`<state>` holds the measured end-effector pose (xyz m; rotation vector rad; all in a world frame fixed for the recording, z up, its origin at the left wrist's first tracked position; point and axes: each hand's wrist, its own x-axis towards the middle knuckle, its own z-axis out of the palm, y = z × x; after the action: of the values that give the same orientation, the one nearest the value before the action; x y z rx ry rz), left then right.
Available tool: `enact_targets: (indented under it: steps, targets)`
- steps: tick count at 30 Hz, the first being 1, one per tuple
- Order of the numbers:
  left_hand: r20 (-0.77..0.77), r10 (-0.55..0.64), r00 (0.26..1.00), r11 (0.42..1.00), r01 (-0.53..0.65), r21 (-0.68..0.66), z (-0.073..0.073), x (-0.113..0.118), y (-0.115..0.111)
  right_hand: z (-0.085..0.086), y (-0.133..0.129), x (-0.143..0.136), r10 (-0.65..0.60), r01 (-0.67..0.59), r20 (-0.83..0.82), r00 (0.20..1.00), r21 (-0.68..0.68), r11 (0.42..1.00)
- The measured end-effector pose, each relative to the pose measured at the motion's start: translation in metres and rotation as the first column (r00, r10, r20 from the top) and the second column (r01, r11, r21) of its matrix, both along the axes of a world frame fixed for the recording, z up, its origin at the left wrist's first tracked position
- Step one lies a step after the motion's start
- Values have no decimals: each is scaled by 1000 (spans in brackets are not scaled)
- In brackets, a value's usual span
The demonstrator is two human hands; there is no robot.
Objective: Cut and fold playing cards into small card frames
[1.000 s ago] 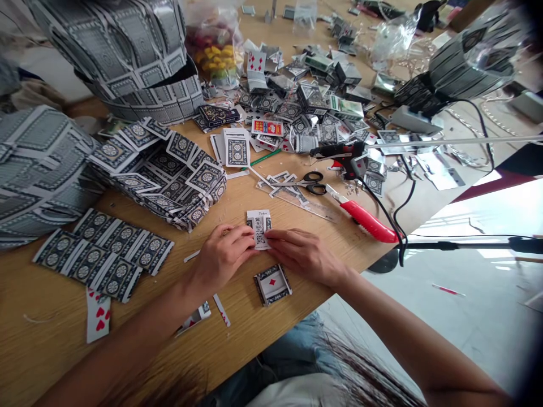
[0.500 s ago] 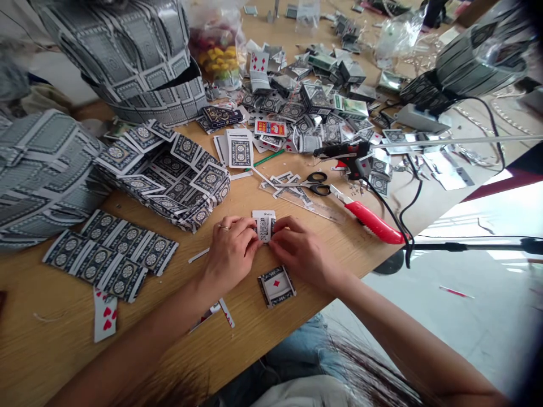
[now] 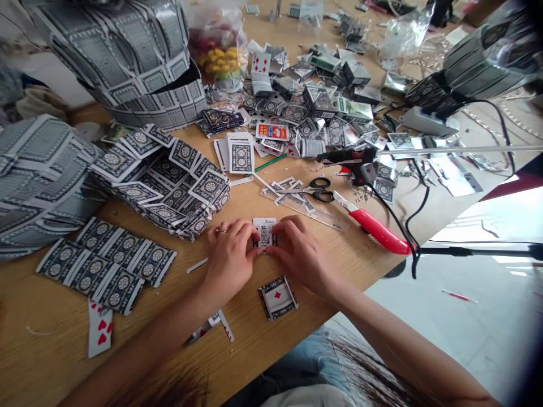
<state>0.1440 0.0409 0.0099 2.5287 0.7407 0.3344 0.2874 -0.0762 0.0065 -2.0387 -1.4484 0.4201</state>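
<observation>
Between my two hands is a playing card (image 3: 266, 233) with "Poker" printed at its top and a black figure below, lying on the wooden table (image 3: 186, 299). My left hand (image 3: 232, 253) pinches the card's left side with thumb and fingers, a ring on one finger. On the opposite side, my right hand (image 3: 299, 249) pinches the right edge, its thumb near the lower corner. Dark patterned bits show at both card edges, partly under my fingers. Just below my right hand lies a square piece folded from cards (image 3: 278, 298), a red diamond in its middle.
An open basket of woven cards (image 3: 165, 181) and joined card panels (image 3: 106, 260) lie at left. Scissors (image 3: 320, 189), a red-handled cutter (image 3: 377, 229) and a glue gun (image 3: 352, 161) with a black cord lie at right. Heaped cards (image 3: 297, 107) cover the back.
Both hands keep their hold on the card, with only slight finger shifts. The whole view has moved a little, so the things nearest me appear slightly lower.
</observation>
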Motion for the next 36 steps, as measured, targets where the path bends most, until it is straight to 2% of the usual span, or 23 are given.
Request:
enact_targets:
  steps: [4,8,11,15,18,20,22,24,26,29,30,32,34,36]
  targets:
    - [-34,21,999,999,-22,-24,-2,0,0,-9,-5,-1,-118,117,135,984,11,993]
    - [-45,71,996,997,-72,-12,-5,-1,0,-16,-10,-1,-199,200,150,968,7,980]
    - [-55,114,992,993,-115,-12,-6,-1,1,-17,-10,2,-163,168,175,971,-15,986]
    - [-39,121,992,993,-121,-4,-9,-2,0,-9,0,11,-43,58,200,979,-69,996]
    - [48,128,991,992,-128,4,-13,-6,-1,2,11,15,18,-9,145,989,-60,998]
    - [158,125,980,992,-122,-26,-15,-10,-1,9,14,14,29,-27,20,999,-61,998]
    - [284,141,948,982,-97,-162,-16,-13,0,13,14,9,26,-37,-143,989,-80,996]
    - [373,179,910,915,-14,-404,-14,-14,3,15,12,3,16,-32,-282,959,-51,998]
    - [407,194,893,800,96,-592,-9,-15,5,14,10,-4,-4,24,-417,909,43,999]
    - [407,172,897,666,199,-719,-2,-15,5,14,8,-13,-7,123,-593,805,154,980]
    - [407,178,896,620,219,-754,0,-15,5,15,8,-16,0,131,-603,797,174,976]
    - [406,219,887,532,241,-812,1,-15,5,21,6,-19,26,96,-538,843,197,976]
    - [399,287,871,468,236,-852,2,-15,5,30,4,-19,68,13,-423,904,186,982]
    - [382,343,858,421,223,-879,4,-15,7,39,2,-17,98,-42,-366,926,157,987]
